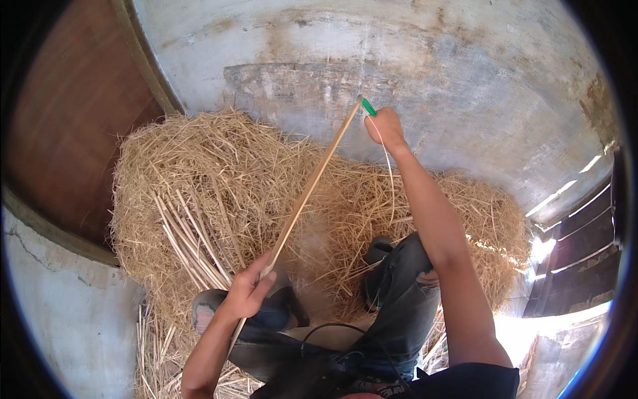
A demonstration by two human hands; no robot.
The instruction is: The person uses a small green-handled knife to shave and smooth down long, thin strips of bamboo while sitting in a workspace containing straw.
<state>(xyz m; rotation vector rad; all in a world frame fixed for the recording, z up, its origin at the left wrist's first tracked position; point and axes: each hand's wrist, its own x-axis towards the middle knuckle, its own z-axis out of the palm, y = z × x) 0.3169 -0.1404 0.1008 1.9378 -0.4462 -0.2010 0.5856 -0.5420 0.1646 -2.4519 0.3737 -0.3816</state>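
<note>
My left hand (pixel 247 292) is closed around the lower part of a long, flat bamboo-like strip (pixel 309 187). The strip slants up to the right, away from me, and its lower end passes below my fist beside my leg. At its far tip my right hand (pixel 385 128), with the arm stretched out, grips a small green-handled tool (pixel 369 106), perhaps a knife. The tool touches or nearly touches the tip; its blade cannot be made out. From beside the right fist a thin pale sliver (pixel 390 176) curls down toward my knee.
A heap of dry straw (pixel 199 153) lies before my bent legs. Several pale split sticks (pixel 189 239) lean on it left of my left hand. Behind stands a stained grey wall (pixel 452 80), with a brown panel (pixel 80 120) at left and dark slats (pixel 585 233) at right.
</note>
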